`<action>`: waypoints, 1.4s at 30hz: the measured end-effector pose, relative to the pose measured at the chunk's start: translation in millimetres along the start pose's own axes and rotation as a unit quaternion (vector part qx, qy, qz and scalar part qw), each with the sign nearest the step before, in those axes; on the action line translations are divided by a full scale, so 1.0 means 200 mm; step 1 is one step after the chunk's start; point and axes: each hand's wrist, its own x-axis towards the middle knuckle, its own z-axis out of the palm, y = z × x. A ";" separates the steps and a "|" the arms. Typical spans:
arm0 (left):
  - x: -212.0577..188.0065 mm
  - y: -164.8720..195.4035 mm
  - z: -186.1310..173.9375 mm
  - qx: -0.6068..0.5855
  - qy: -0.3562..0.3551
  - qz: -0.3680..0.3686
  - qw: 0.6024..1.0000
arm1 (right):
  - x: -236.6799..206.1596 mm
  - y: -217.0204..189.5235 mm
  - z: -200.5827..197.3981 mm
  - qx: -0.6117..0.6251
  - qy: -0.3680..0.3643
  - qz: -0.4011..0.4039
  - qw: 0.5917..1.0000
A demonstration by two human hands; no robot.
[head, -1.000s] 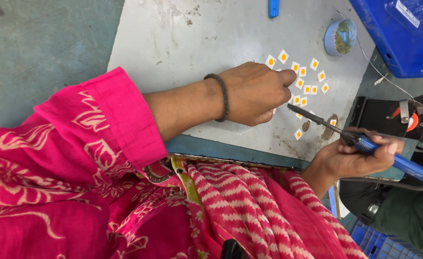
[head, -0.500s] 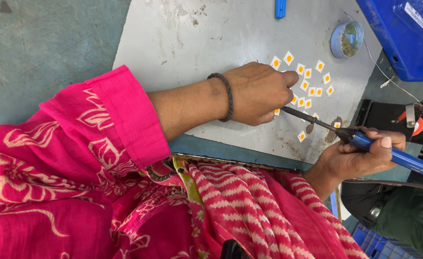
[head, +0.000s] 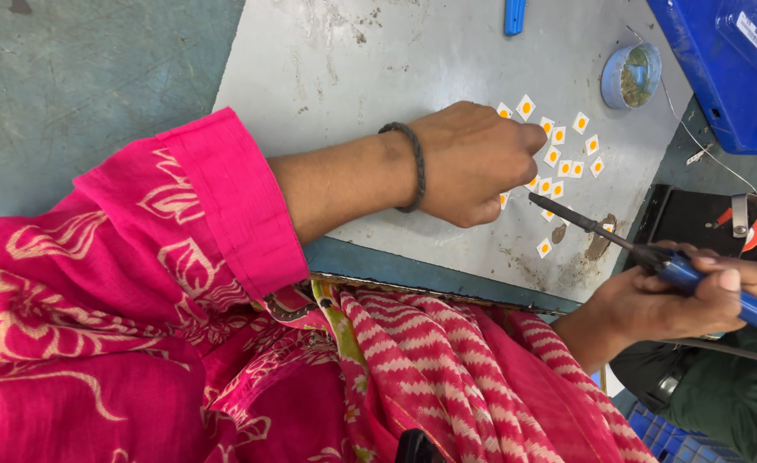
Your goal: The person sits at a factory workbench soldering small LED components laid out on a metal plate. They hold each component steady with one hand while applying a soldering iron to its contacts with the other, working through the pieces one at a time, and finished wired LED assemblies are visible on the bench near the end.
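Gripped in the right hand (head: 661, 300) like a pen, fingers wrapped closed round its blue handle, is a soldering iron (head: 653, 257) whose dark tip points up and left toward the small white squares (head: 558, 159), ending just short of the nearest of them. Nearest of all lies a bright pink patterned sleeve (head: 181, 240) and a striped red cloth over the lap. Beyond the sleeve the left hand (head: 473, 163), with a dark band (head: 413, 167) at the wrist, rests knuckles-up on the grey table (head: 352, 69), fingers curled down and pressing on or pinching one square at the edge of the cluster (the fingertips are hidden, so whether it grips or merely pins the piece I cannot tell). Judging by this, the step in hand is steadying one square while the iron comes to it; the next move would call for bringing the tip onto that held piece without nudging its neighbours, which lie close together. By count I see about thirteen squares, each white with an orange dot, most in a loose group beside the left fingers and one apart near the table's front edge, beside some brownish marks. Farther off stand one small round blue tin (head: 631, 75), one blue bar-shaped object (head: 515, 15) at the top edge, and one blue bin (head: 730, 69) at the far right.
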 end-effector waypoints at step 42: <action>0.03 -0.14 0.01 -0.064 0.215 0.048 0.973 | 0.34 0.69 -0.73 0.072 -0.066 -0.040 0.994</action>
